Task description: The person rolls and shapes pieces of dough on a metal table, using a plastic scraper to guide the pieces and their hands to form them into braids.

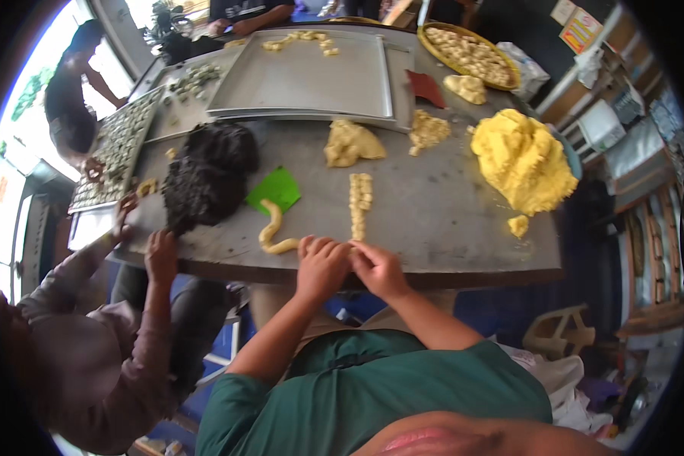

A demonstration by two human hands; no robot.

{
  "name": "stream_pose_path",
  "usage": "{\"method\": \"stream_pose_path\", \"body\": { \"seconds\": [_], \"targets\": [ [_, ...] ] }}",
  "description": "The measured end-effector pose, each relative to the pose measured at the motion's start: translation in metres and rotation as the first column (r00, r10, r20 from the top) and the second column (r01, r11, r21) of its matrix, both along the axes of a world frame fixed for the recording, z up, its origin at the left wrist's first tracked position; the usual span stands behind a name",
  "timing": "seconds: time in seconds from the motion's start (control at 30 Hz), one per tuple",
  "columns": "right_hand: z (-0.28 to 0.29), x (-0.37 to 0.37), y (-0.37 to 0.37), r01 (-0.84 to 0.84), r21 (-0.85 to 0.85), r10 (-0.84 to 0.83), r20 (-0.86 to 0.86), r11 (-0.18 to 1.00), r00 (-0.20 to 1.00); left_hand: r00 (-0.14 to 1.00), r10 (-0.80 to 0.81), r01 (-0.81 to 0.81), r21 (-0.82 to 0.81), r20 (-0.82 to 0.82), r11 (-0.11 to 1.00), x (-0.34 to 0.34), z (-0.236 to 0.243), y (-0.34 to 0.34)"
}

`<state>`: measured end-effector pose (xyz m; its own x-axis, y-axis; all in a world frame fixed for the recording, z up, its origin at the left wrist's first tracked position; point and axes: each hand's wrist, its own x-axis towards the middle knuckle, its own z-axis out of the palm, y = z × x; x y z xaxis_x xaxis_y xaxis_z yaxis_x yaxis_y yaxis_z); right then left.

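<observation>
A pale dough rope [283, 247] curves in an S on the table, its near end running under the fingers of my left hand [321, 267], which is closed around it. My right hand [380, 270] meets it at the table's front edge, thumb and fingers pinched together; what lies between them is too small to tell. Just beyond the fingertips, small cut dough pieces [359, 201] form a narrow double row pointing away from me. A bright green flat scraper [283, 187] lies behind the rope. Farther back sits a pale dough lump [351, 144], with a crumblier lump [429, 131] to its right.
A large yellow dough mass [520, 163] stands at right, a dark mass [213, 175] at left. Behind are metal trays [304, 83], a red scraper [425, 89] and a round basket [471, 57] of pieces. A co-worker's hands [161, 254] rest at the left edge; other people stand beyond.
</observation>
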<state>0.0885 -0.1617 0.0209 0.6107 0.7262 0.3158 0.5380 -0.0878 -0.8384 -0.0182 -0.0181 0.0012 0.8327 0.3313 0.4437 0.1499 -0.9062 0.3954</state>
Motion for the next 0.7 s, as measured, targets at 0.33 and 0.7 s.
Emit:
{"method": "stream_pose_path", "body": {
  "seconds": [0.33, 0.7],
  "targets": [
    [-0.017, -0.006, 0.003, 0.125, 0.057, -0.127, 0.028, 0.991, 0.992, 0.992, -0.125, 0.126, -0.042, 0.034, 0.991, -0.003, 0.014, 0.004],
    [-0.024, 0.026, 0.001, 0.237, 0.077, -0.220, -0.186, 0.968, 0.958, 0.985, -0.084, 0.096, -0.068, 0.152, 0.993, 0.007, 0.009, 0.006]
  ]
}}
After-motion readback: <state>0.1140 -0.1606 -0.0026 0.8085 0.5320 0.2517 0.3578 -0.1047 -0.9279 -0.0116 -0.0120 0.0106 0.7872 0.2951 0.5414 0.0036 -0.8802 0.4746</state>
